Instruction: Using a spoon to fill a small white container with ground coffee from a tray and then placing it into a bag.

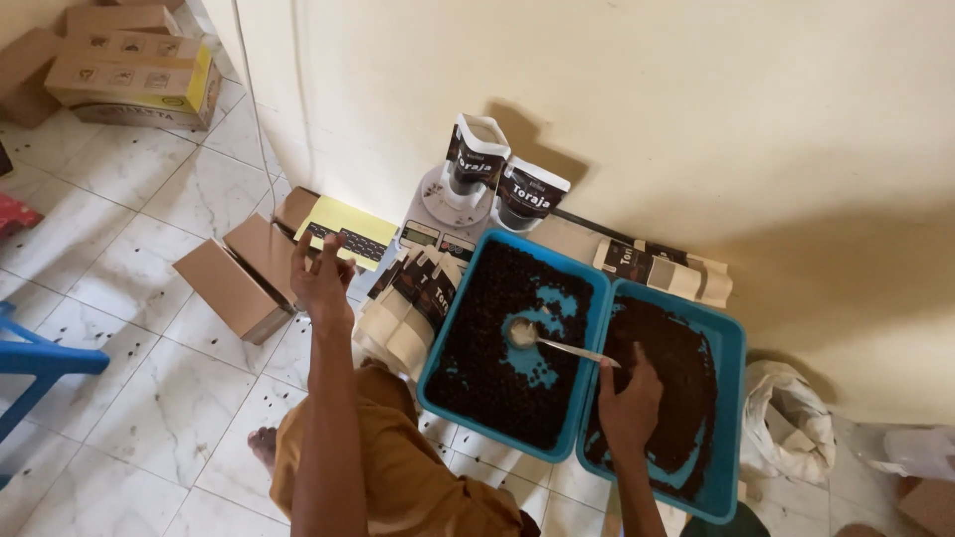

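Observation:
My right hand (629,403) grips the handle of a metal spoon (527,333) whose bowl rests among dark coffee beans in the left blue tray (597,303). A second blue tray (734,343), also holding beans, lies beside it under my right hand. My left hand (321,278) hovers with fingers spread, empty, above an open cardboard box (244,273) and next to a stack of empty white-and-black pouches (413,298). One open pouch (473,159) stands on a white scale (438,214) by the wall, with another pouch (530,194) beside it.
A yellow-topped box (348,231) lies by the scale. More flat pouches (662,268) rest against the wall. A white plastic bag (791,418) sits right of the trays. Stacked cartons (129,70) stand at top left, a blue stool (40,363) at left.

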